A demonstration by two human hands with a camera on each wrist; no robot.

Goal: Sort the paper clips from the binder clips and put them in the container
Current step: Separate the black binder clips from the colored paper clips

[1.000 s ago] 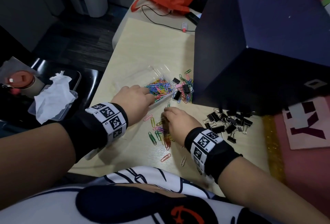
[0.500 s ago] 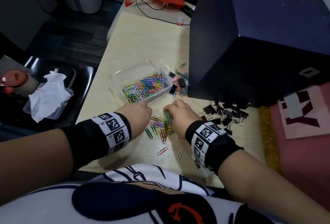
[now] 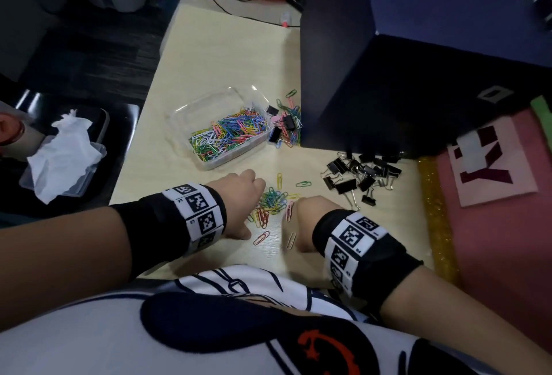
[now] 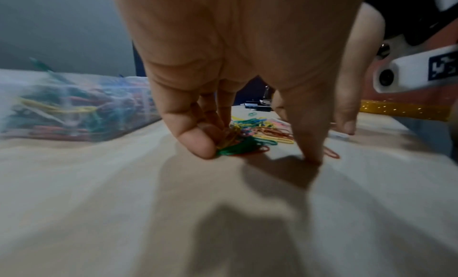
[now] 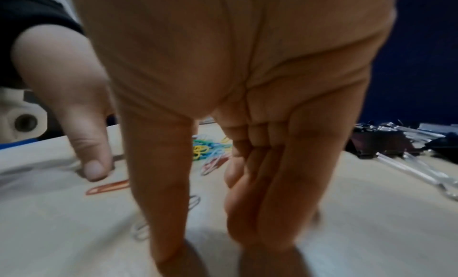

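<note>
Loose coloured paper clips (image 3: 272,200) lie in a small heap near the table's front edge, between my two hands. My left hand (image 3: 254,195) sits at the heap's left side; in the left wrist view its thumb and curled fingers pinch a bunch of the paper clips (image 4: 238,144). My right hand (image 3: 300,210) is at the heap's right side, its fingers (image 5: 272,193) pointing straight down onto the table with nothing seen between them. The clear plastic container (image 3: 182,119), part full of paper clips, stands just beyond. Black binder clips (image 3: 363,176) are piled to the right.
A mixed clump of paper clips and binder clips (image 3: 286,125) lies by the container's right end, against a big dark blue box (image 3: 388,61). Single clips (image 3: 261,237) lie near the front edge. A black tray with tissue (image 3: 64,153) sits off the table's left side.
Both hands drew back from the container towards the front edge. The left hand left the container's side and closed on clips in the loose heap; the right slid to the heap's right.
</note>
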